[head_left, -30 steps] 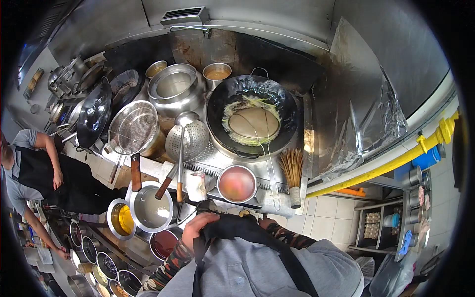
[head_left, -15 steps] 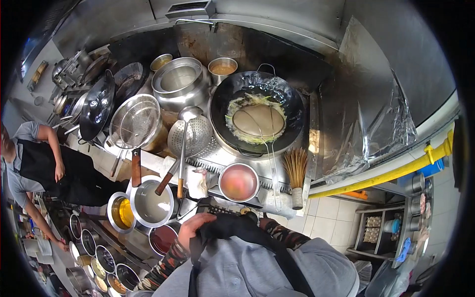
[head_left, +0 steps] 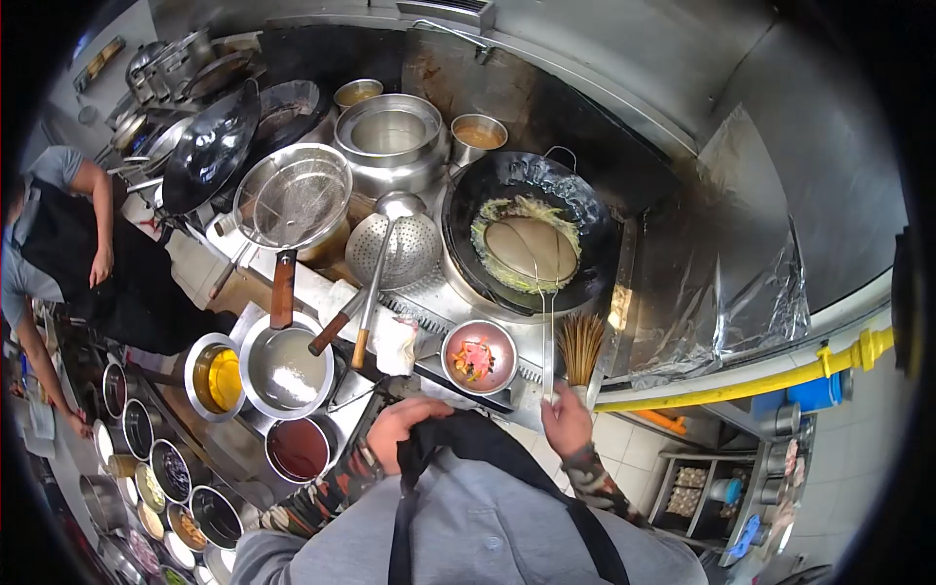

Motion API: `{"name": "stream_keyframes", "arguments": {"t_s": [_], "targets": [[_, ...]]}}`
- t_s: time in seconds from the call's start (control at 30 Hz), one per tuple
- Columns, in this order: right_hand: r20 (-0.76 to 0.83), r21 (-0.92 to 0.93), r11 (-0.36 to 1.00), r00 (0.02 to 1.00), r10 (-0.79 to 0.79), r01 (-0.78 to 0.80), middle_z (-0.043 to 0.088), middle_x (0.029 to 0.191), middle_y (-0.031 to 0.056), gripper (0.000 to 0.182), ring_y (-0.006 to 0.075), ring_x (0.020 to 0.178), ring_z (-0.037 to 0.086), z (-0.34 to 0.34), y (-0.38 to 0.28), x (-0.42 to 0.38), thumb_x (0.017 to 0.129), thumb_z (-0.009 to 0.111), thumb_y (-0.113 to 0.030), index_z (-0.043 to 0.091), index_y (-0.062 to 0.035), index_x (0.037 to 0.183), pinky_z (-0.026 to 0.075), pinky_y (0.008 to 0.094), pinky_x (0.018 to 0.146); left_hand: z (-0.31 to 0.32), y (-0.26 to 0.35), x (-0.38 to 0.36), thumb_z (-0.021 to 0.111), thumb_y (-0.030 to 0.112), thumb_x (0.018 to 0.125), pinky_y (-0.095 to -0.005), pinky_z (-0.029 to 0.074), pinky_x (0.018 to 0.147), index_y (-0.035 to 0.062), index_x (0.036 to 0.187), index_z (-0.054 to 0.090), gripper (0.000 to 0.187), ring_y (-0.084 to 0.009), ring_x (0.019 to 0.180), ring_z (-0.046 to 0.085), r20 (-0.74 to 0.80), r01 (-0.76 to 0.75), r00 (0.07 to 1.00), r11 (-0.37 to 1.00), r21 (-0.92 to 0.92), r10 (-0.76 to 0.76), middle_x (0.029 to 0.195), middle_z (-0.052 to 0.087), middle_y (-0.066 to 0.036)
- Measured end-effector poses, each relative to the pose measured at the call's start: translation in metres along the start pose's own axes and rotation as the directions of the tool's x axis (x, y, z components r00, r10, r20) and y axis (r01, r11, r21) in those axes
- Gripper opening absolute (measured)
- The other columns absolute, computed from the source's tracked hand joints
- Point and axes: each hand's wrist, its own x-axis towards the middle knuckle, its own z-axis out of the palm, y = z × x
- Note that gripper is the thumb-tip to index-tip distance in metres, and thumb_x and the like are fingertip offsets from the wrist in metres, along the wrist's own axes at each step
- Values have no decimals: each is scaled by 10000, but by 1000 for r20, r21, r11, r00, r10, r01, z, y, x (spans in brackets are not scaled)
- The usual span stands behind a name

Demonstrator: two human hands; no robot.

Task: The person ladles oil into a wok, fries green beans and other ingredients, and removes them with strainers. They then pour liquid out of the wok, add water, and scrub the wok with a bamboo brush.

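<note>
My right hand (head_left: 567, 421) is closed around the end of a long-handled wire strainer (head_left: 531, 249). Its round, tan-looking head lies in the black wok (head_left: 604, 229), over bubbling pale yellow food with green strands around the rim. Close to the black apron at my waist is my left hand (head_left: 405, 429), its fingers stretched to the right; no object shows in it. A metal bowl (head_left: 497, 380) with red and orange pieces sits between the wok and me. Beside the strainer handle stands a bamboo wok brush (head_left: 582, 346).
Left of the wok are a perforated ladle (head_left: 395, 252), a mesh strainer (head_left: 292, 190) and a large metal pot (head_left: 390, 175). Pots of yellow liquid (head_left: 219, 378) and red sauce (head_left: 300, 448) stand at lower left. A co-worker (head_left: 93, 244) in a black apron is at far left.
My right hand has come into view and taken hold of the strainer handle. The camera view has shifted, and the contents of the metal bowl now show clearly.
</note>
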Motion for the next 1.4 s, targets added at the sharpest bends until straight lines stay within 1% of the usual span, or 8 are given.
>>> {"name": "stream_keyframes", "arguments": {"t_s": [0.03,0.23,0.53,1.1,1.13,1.2,1.23,1.4], "targets": [[-255,-45,992,958,-127,120,545,1081,229,519,376,962,557,18,4,14,774,632,-234,480,-21,1222,469,433,812,-1,0,2,656,176,744,-358,473,831,6,1061,597,364,-313,931,607,-11,-3,1000,1000,-12,3,1006,615,-153],[-454,-89,996,890,-49,10,528,1043,252,480,420,919,535,11,12,83,730,550,-73,490,-8,1201,458,460,810,-7,7,8,643,134,727,-347,489,801,-9,1054,583,362,-290,893,617,43,-136,989,987,-86,140,982,607,-146],[-102,-399,865,923,-372,305,606,843,230,287,415,769,582,-158,-7,6,751,533,-72,619,-6,1017,488,460,708,-9,-6,-4,667,119,712,-342,495,792,7,1044,595,358,-280,883,623,-90,-107,991,992,-70,100,973,616,-140],[-435,-290,956,897,-81,-55,614,772,271,165,434,757,608,-94,42,142,776,518,-109,598,16,847,494,493,698,0,-3,-10,701,123,673,-353,488,829,1,1063,591,423,-311,949,612,-48,-93,995,995,-27,92,1035,616,-155],[-442,-362,929,865,-237,70,609,736,267,171,441,706,603,-76,60,151,758,531,-113,591,36,818,506,474,666,0,-3,-11,701,124,674,-354,487,835,1,1066,591,426,-313,957,610,-54,-96,994,995,-23,95,1040,617,-155],[-255,97,992,966,-52,79,602,637,150,146,282,481,567,-62,57,150,807,477,-68,588,22,831,457,395,437,1,-2,-12,699,121,676,-355,485,839,0,1066,591,423,-313,963,608,-57,-81,995,997,-14,80,1041,617,-156],[-15,611,770,969,245,-185,592,602,95,158,205,430,542,-66,26,139,830,447,-48,596,0,841,415,359,365,1,-1,-12,697,119,679,-356,483,843,-1,1067,592,420,-313,970,606,-61,-65,996,998,-10,64,1042,617,-158],[-77,613,778,970,230,-136,568,584,74,145,182,402,521,-75,36,141,850,434,-64,568,-9,857,381,336,319,0,2,-11,694,85,672,-355,481,846,-5,1055,597,405,-311,975,605,-70,-56,996,998,-12,55,1029,622,-160]]}}
